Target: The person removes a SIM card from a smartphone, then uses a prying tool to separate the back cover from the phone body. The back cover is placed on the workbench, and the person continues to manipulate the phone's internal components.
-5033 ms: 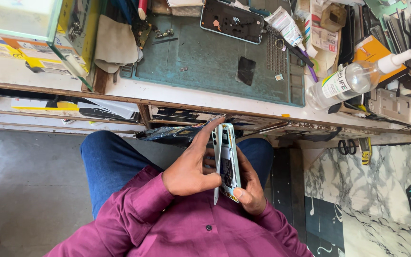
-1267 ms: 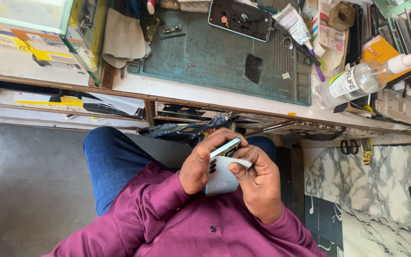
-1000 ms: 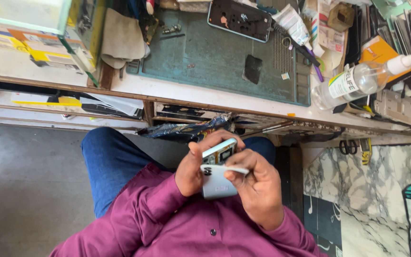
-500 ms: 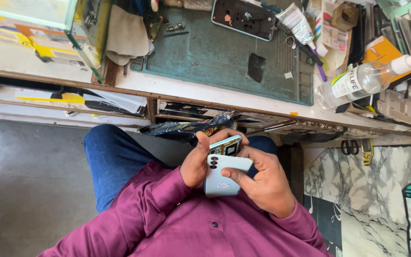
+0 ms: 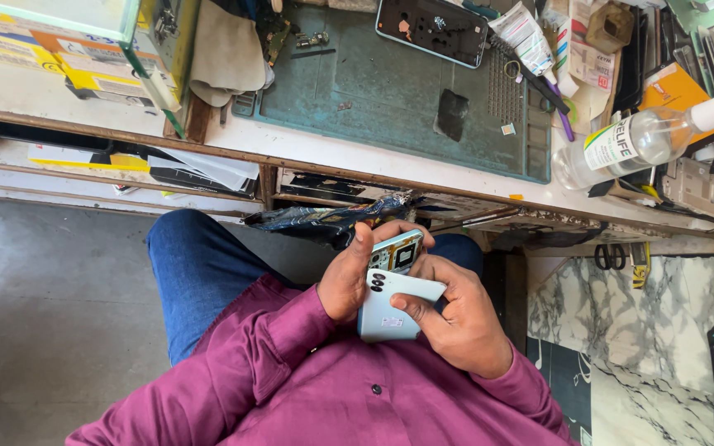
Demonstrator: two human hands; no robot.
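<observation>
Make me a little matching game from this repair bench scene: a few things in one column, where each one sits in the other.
Things:
1. pale blue back cover
2. clear spray bottle
3. opened dark phone
4. scissors

Places:
A. top of the green mat
B. hanging under the bench edge
C. between both hands, over the lap
D. lying on its side at the bench's right

Pairs: 1-C, 2-D, 3-A, 4-B

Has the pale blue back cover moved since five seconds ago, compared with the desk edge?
Yes. The pale blue back cover has come away from the phone body and now lies lower, further from the desk edge, nearer the shirt.
</observation>
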